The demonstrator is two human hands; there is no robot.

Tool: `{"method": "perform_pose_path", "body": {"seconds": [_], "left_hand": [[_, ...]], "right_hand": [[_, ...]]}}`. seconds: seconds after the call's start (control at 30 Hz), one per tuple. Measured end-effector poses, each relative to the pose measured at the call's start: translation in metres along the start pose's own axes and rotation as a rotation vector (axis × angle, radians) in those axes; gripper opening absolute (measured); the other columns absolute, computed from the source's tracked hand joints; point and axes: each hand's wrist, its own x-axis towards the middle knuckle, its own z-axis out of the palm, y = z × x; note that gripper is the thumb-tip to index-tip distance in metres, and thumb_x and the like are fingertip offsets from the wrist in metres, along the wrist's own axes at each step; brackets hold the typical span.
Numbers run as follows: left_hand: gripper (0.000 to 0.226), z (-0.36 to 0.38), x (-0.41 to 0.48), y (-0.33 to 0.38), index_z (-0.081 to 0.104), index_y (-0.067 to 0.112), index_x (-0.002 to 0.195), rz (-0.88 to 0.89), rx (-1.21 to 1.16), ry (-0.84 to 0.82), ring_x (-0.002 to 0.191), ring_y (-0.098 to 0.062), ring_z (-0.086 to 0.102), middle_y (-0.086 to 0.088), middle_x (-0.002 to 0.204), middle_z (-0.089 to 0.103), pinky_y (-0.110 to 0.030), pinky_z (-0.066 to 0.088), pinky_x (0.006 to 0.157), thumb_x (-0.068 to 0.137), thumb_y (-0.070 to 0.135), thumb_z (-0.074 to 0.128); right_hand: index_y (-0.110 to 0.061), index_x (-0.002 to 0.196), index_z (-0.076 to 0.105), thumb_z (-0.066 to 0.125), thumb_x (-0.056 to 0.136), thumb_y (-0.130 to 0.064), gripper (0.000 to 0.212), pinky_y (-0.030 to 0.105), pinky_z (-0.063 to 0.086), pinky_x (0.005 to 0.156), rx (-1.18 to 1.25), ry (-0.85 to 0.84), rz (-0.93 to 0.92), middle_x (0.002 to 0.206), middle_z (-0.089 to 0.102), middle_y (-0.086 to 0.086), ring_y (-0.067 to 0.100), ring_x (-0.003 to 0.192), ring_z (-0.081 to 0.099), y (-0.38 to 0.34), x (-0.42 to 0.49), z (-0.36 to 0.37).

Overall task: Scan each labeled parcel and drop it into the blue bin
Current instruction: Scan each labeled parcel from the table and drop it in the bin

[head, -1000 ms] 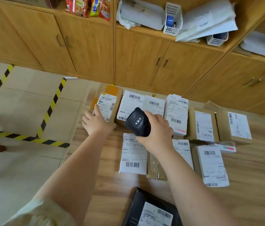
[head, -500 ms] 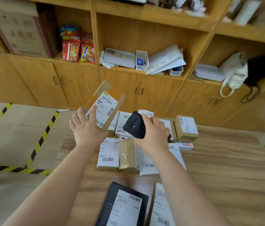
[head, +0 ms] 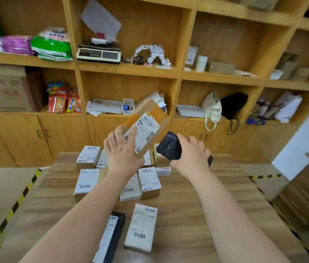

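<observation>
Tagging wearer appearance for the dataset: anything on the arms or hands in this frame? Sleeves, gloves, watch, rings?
Both forearms are bare to the frame's bottom edge; no sleeve shows. The left hand and right hand have no gloves, and no watch or wristband shows. No rings visible on the fingers in view.

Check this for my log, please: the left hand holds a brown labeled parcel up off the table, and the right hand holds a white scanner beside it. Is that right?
One detail is off: the scanner is black, not white, as the head view shows. The rest stands: the left hand holds the brown labeled parcel up off the table, and the right hand holds the scanner beside it.
</observation>
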Motion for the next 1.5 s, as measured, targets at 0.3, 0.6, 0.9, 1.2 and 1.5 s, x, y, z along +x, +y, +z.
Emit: {"method": "perform_pose_path", "body": {"seconds": [0.3,0.6,0.9,1.2,1.5], "left_hand": [[0.102,-0.033,-0.042,0.066,0.009,0.032,0.153,0.096,0.095,-0.083,0.138,-0.035,0.005,-0.014,0.155,0.001,-0.049,0.009,0.116,0.075,0.053,0.072],[0.102,-0.037,-0.057,0.089,0.01,0.032,0.153,0.13,0.124,-0.108,0.139,-0.036,0.006,-0.014,0.154,0.002,-0.048,0.009,0.115,0.074,0.051,0.073],[0.102,-0.008,-0.073,0.106,0.009,0.028,0.153,0.164,0.166,-0.198,0.14,-0.038,0.009,-0.018,0.157,0.004,-0.05,0.011,0.115,0.077,0.057,0.07],[0.101,0.039,-0.079,0.132,0.011,0.029,0.152,0.325,0.126,-0.312,0.136,-0.037,0.006,-0.017,0.153,0.0,-0.05,0.006,0.112,0.074,0.047,0.072],[0.104,0.088,-0.1,0.172,0.015,0.031,0.153,0.601,0.074,-0.462,0.136,-0.039,0.022,-0.015,0.155,0.013,-0.051,0.021,0.112,0.071,0.061,0.071]], "right_hand": [[-0.033,0.149,0.028,0.07,0.081,-0.031,0.08,0.048,0.027,0.104,0.007,0.061,0.055,0.136,0.041,0.002,0.028,0.124,0.036,0.054,-0.062,-0.025],[-0.032,0.152,0.025,0.072,0.082,-0.032,0.085,0.047,0.028,0.103,0.037,0.041,0.079,0.14,0.039,0.003,0.028,0.128,0.035,0.076,-0.085,-0.028],[-0.034,0.13,0.044,0.075,0.074,-0.027,0.065,0.045,0.031,0.092,0.005,-0.095,0.253,0.128,0.045,0.002,0.03,0.123,0.039,0.103,-0.095,-0.021],[-0.035,0.131,0.046,0.074,0.076,-0.031,0.062,0.043,0.031,0.087,0.07,-0.148,0.465,0.126,0.047,0.002,0.03,0.121,0.041,0.14,-0.116,0.004],[-0.036,0.125,0.05,0.066,0.077,-0.03,0.051,0.041,0.031,0.089,0.186,-0.068,0.813,0.115,0.048,-0.002,0.026,0.115,0.043,0.174,-0.16,0.024]]}}
